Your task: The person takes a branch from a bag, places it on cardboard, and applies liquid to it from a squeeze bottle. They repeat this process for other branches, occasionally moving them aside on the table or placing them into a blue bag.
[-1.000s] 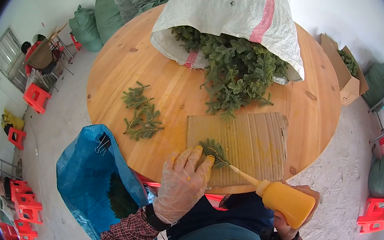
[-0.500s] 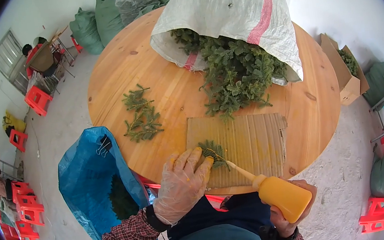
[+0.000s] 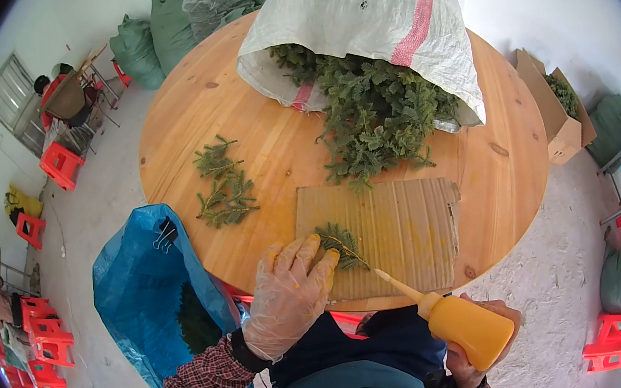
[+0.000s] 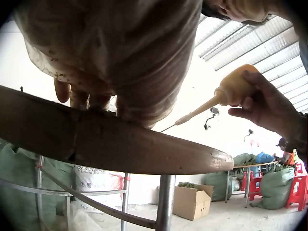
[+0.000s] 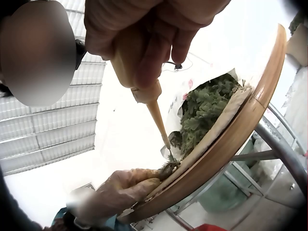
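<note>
My gloved left hand (image 3: 288,297) pinches a small green fir sprig (image 3: 342,246) between thumb and fingers, against a piece of corrugated cardboard (image 3: 407,221). Yellow stains mark the glove's fingertips. Curled round a yellow-orange squeeze bottle (image 3: 473,329) is my right hand (image 3: 465,367). The bottle is tilted, and its long pale nozzle (image 3: 399,285) points at the cut end of the sprig's stem. A yellow line runs along that stem. In the right wrist view, the nozzle tip comes right down to the sprig (image 5: 169,168) beside the left thumb.
A white woven sack (image 3: 351,18) spills fir branches (image 3: 377,108) over the round wooden table (image 3: 175,164). Loose sprigs (image 3: 224,185) lie left of the cardboard. A blue bag (image 3: 133,293), clipped at its rim, hangs open by the table's left edge. Red stools (image 3: 61,164) stand beyond.
The nozzle tip has shifted slightly down and right, towards the stem's end, after a small move up. My left hand keeps its hold on the sprig. The head view has shifted a little.
</note>
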{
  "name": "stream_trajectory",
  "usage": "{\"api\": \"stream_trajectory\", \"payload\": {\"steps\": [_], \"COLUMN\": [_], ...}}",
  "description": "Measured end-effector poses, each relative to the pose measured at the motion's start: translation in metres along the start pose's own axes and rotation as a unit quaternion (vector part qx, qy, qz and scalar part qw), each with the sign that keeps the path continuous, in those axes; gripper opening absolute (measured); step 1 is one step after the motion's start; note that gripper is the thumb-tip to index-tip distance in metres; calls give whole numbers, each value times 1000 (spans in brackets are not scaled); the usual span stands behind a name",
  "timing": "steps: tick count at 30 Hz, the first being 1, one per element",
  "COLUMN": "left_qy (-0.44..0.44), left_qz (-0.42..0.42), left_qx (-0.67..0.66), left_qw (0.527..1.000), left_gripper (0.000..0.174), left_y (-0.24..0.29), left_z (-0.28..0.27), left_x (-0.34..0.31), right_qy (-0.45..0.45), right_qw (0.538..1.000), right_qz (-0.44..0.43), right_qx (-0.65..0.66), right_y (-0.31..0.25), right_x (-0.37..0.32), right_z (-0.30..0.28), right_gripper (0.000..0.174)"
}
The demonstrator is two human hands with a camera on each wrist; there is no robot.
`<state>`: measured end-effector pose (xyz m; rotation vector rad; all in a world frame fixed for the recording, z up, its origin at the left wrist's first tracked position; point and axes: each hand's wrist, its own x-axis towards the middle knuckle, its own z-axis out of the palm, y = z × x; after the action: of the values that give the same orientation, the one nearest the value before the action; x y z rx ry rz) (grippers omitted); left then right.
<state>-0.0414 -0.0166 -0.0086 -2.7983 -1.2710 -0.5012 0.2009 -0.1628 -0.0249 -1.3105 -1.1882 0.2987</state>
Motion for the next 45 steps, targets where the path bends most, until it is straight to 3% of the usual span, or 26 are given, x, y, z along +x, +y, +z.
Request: {"api": "stream_trajectory", "payload": {"steps": [4, 8, 9, 11, 13, 17, 19, 20, 24, 26, 30, 35, 39, 45], "left_qy": [19, 92, 92, 22, -10, -106, 15, 14, 44, -13, -48, -39, -21, -11], "left_qz": [-4, -17, -15, 54, 90, 38, -105, -103, -56, 75, 95, 98, 49, 146], "left_qx": [-54, -30, -27, -22, -14, 32, 258, 260, 250, 111, 18, -26, -74, -29], "left_qw": [998, 995, 995, 998, 996, 993, 960, 960, 966, 991, 994, 994, 996, 989], "left_gripper": [40, 43, 43, 45, 46, 59, 59, 59, 54, 48, 43, 36, 32, 21], "left_y": [-8, -7, -7, -7, -10, -31, -38, -36, -15, -1, 1, -2, -10, -3], "left_z": [-2, -19, -21, -22, -21, -20, -25, -28, -35, -20, 10, -1, 7, 2], "left_x": [5, 19, 24, 35, 39, 40, 45, 45, 47, 41, 37, 40, 47, 58], "right_qy": [9, -22, 24, 114, 109, 105, 112, 114, 117, 122, 127, 125, 126, 135], "right_qw": [996, 996, 988, 952, 946, 923, 902, 901, 860, 850, 853, 859, 852, 844], "right_qz": [-22, 84, 118, 181, 182, 195, 209, 210, 218, 219, 224, 222, 216, 216], "right_qx": [-88, 36, 98, 221, 246, 314, 360, 361, 446, 463, 454, 444, 461, 472], "right_y": [-7, 12, 16, 17, 23, 33, 34, 34, 33, 36, 37, 41, 45, 46], "right_x": [6, -2, -3, 2, 8, 18, 23, 26, 41, 45, 50, 46, 43, 42], "right_z": [-5, -20, -14, -1, 2, 6, 8, 9, 19, 28, 36, 37, 35, 36], "right_gripper": [78, 76, 74, 72, 68, 57, 52, 52, 47, 45, 42, 42, 42, 42]}}
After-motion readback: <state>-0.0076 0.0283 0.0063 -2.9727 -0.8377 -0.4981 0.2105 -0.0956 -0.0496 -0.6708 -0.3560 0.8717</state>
